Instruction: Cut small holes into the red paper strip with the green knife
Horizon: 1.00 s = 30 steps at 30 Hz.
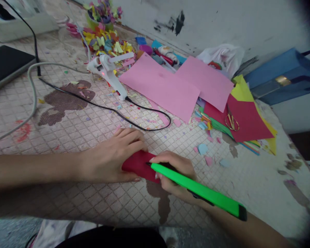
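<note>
A small piece of red paper (141,167), seemingly folded, lies on the quilted tablecloth near the table's front edge. My left hand (119,155) grips its left end, thumb on the near side and bent fingers on the far side. In my right hand (177,168) is a bright green utility knife (196,184) with a black end cap and a black slider. The knife slants down to the left, its dark tip at the red paper's surface. My right fingers close around its front part and hide the paper's right end; the blade is hard to make out.
A white glue gun (107,74) with a lit red light stands beyond my hands, its black cord (147,109) looping toward me. Pink sheets (162,86), gold scissors (231,123) on red paper, cut paper flowers (103,39), a black box-like object (9,65) and a blue bag (281,77) surround.
</note>
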Motion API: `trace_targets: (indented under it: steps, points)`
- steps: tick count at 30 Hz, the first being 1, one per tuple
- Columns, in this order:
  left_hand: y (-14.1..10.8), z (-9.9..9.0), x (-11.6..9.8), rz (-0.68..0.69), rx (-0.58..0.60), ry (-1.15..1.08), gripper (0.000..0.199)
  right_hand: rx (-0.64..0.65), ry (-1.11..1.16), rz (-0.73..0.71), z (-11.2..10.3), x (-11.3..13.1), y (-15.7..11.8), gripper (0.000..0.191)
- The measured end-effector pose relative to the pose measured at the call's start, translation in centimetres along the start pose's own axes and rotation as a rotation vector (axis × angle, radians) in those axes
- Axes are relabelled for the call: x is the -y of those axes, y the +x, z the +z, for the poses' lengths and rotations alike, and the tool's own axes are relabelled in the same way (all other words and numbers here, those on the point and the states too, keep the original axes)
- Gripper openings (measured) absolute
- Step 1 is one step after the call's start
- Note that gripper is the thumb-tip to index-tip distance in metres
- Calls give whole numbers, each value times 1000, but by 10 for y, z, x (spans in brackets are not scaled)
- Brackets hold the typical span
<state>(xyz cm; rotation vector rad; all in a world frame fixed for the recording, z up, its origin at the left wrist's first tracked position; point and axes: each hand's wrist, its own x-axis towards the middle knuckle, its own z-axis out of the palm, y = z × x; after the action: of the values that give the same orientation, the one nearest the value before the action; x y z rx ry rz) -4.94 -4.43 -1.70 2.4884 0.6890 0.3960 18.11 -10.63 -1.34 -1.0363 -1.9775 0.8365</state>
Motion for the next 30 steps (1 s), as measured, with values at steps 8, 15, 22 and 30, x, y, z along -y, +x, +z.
trace_targets:
  steps: [8, 15, 22, 30]
  points:
    - [0, 1, -2, -18, -17, 28, 43, -99, 54, 76, -3, 7, 1, 25]
    - [-1, 1, -3, -17, -36, 29, 41, -88, 12, 81, -2, 10, 0, 27]
    - [0, 1, -3, -10, -37, 35, 40, -61, 16, 55, -1, 4, -3, 31]
    - [-1, 0, -4, -20, -23, 31, 41, -67, 6, 32, 3, 4, -3, 31]
